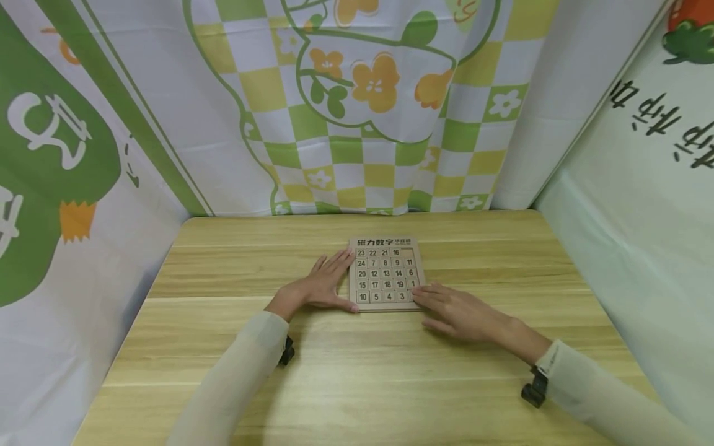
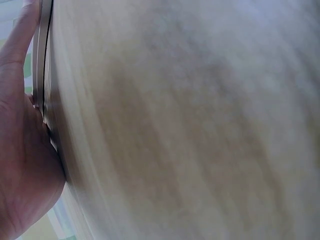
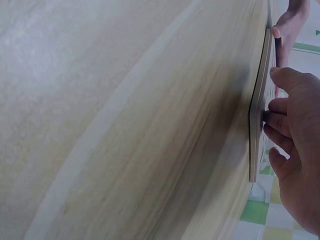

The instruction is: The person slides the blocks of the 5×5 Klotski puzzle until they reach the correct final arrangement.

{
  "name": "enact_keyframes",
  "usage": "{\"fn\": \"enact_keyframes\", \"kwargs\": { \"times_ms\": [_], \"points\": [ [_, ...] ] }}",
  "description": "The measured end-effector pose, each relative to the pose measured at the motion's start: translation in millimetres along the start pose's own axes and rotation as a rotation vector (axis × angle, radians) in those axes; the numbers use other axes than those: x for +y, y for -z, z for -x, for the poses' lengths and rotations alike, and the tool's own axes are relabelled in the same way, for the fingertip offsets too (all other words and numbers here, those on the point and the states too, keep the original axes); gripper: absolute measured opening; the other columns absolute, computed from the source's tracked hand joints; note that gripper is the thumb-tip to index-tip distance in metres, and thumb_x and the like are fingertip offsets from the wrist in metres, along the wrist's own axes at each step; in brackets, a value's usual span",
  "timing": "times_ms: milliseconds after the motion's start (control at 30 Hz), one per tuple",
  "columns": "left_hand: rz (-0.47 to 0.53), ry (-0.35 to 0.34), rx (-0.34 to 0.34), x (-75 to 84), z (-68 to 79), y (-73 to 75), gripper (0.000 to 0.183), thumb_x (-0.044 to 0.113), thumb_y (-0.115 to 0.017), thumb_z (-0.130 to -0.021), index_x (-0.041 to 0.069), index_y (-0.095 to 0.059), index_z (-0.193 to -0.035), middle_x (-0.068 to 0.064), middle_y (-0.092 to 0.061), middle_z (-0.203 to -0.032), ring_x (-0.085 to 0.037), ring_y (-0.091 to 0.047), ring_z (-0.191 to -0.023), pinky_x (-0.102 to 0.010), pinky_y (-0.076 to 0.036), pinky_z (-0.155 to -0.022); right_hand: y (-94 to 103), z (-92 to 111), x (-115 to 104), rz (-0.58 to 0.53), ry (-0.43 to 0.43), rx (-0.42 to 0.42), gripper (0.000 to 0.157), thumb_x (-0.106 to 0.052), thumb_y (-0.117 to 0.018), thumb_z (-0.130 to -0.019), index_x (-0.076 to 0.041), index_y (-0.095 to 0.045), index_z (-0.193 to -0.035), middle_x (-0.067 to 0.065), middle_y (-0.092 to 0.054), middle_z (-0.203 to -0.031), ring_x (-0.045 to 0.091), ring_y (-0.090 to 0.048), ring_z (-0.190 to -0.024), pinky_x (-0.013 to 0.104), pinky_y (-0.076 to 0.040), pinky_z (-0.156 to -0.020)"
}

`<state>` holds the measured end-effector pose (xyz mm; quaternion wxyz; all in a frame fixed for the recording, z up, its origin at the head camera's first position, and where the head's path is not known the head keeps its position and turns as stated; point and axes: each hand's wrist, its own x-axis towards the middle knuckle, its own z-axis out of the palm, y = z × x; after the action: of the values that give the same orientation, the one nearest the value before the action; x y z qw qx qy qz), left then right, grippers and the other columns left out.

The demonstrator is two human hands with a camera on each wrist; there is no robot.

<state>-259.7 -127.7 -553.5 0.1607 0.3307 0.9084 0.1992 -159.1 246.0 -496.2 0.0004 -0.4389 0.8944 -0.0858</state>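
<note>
A wooden number sliding puzzle (image 1: 387, 272) lies flat on the table, its title strip along the far edge. Numbered square tiles fill its tray, and the top right slot, beside tile 16, is bare. My left hand (image 1: 323, 285) rests against the puzzle's left side, fingers stretched along the edge and thumb at the near left corner. With its fingertips, my right hand (image 1: 460, 311) touches the near right corner, just below tile 1 (image 1: 413, 284); those fingers cover the corner slot. The right wrist view shows the right fingers (image 3: 278, 122) bent down onto the board's top.
The wooden table (image 1: 357, 378) extends around the puzzle on all sides. A checked, flower-patterned cloth (image 1: 379, 167) hangs behind its far edge, and printed white cloths flank it left and right. Each wrist carries a small black camera (image 1: 534, 389).
</note>
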Motion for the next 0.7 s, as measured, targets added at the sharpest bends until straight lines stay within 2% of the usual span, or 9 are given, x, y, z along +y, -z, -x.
{"fn": "enact_keyframes", "kwargs": {
  "times_ms": [433,700],
  "points": [
    [0.012,-0.011,-0.002,6.9,4.4,5.4,0.142,0.091,-0.066,-0.075,0.016,0.005,-0.171,-0.004,0.012,-0.178,-0.023,0.011,-0.164,-0.053,0.013,-0.130,-4.0,-11,14,-0.012,0.003,0.063,0.064,-0.036,-0.068,-0.104,0.003,-0.052,-0.152,0.021,-0.053,-0.156,0.043,-0.051,-0.144,0.059,-0.043,-0.117],
    [0.012,-0.013,0.011,5.4,3.8,2.9,0.143,0.094,-0.064,-0.073,0.014,0.002,-0.172,-0.004,0.010,-0.179,-0.023,0.009,-0.165,-0.054,0.011,-0.130,-3.6,-16,18,-0.046,-0.027,0.046,0.058,-0.033,-0.065,-0.106,0.001,-0.054,-0.152,0.019,-0.054,-0.156,0.043,-0.049,-0.146,0.059,-0.040,-0.119]
  ]
}}
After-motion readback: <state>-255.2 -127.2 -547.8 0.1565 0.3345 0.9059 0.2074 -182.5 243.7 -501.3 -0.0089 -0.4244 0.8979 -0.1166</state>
